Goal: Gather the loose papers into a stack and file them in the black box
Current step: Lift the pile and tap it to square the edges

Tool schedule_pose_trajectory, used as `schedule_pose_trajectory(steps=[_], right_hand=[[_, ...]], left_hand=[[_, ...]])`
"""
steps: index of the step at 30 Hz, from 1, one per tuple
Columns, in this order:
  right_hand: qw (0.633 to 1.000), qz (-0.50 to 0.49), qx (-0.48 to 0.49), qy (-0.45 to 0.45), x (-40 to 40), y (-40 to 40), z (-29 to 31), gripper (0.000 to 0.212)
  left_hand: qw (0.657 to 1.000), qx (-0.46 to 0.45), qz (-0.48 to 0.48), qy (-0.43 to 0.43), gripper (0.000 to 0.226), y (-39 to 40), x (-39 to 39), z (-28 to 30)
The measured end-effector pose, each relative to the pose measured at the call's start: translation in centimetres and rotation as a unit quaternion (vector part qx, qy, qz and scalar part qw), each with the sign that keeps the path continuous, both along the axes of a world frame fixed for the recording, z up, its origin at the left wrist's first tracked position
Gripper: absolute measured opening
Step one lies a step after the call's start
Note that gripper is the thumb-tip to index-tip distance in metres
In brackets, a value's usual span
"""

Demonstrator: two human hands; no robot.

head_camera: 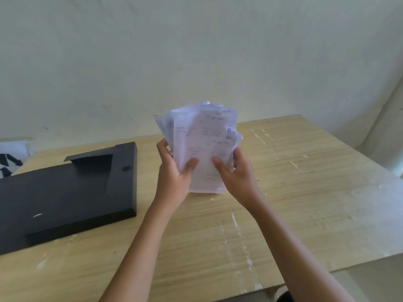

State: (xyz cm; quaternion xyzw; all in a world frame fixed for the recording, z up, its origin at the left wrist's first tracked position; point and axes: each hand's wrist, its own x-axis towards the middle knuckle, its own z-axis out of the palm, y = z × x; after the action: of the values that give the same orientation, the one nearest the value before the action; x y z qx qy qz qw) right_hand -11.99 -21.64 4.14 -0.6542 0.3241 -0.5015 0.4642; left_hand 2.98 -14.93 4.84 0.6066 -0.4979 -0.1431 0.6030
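A bundle of white papers (200,138) with faint handwriting stands upright, its bottom edge resting on the wooden table (305,182). The sheets are uneven and fan out at the top. My left hand (174,177) grips the bundle's left side with the thumb on the front sheet. My right hand (237,175) grips the right side the same way. The black box (65,192) lies flat on the table to the left of my hands, with a cut-out opening near its far end.
A pale wall rises just behind the table. A white sheet with black shapes (11,158) lies at the far left beyond the box. The table's right edge and near right corner fall off to the floor.
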Motion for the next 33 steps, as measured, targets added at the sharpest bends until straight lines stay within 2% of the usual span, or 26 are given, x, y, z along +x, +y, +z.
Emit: schedule_pose_trajectory(steps=[5, 11, 14, 19, 26, 29, 33], right_hand=[[0.999, 0.023, 0.004, 0.035, 0.1, 0.1, -1.3, 0.039], [0.996, 0.030, 0.028, 0.077, -0.2, -0.3, -2.9, 0.020], [0.995, 0.024, 0.052, 0.080, -0.4, -0.5, -3.4, 0.020], [0.998, 0.016, 0.050, 0.027, -0.6, -0.9, -2.4, 0.030], [0.999, -0.027, 0.011, 0.015, 0.4, -0.4, -0.6, 0.020], [0.999, -0.048, -0.013, 0.015, 0.8, -0.1, -0.3, 0.022], [0.999, -0.044, 0.001, 0.023, 1.0, -0.1, -1.4, 0.028]], left_hand=[[0.999, 0.039, -0.009, -0.004, 0.052, -0.1, 0.7, -2.4], [0.990, 0.139, -0.028, -0.015, 0.030, -0.8, 0.9, -4.4], [0.983, 0.171, -0.027, -0.054, 0.047, -1.3, 1.0, -5.0], [0.995, 0.093, -0.021, 0.003, 0.025, -0.9, 0.0, -4.1], [0.998, 0.027, -0.038, 0.040, 0.037, -0.8, -1.5, -3.2], [0.999, 0.001, -0.025, 0.047, 0.036, -1.1, -2.0, -3.2], [0.999, 0.005, -0.021, 0.048, 0.048, -1.3, -2.0, -4.3]])
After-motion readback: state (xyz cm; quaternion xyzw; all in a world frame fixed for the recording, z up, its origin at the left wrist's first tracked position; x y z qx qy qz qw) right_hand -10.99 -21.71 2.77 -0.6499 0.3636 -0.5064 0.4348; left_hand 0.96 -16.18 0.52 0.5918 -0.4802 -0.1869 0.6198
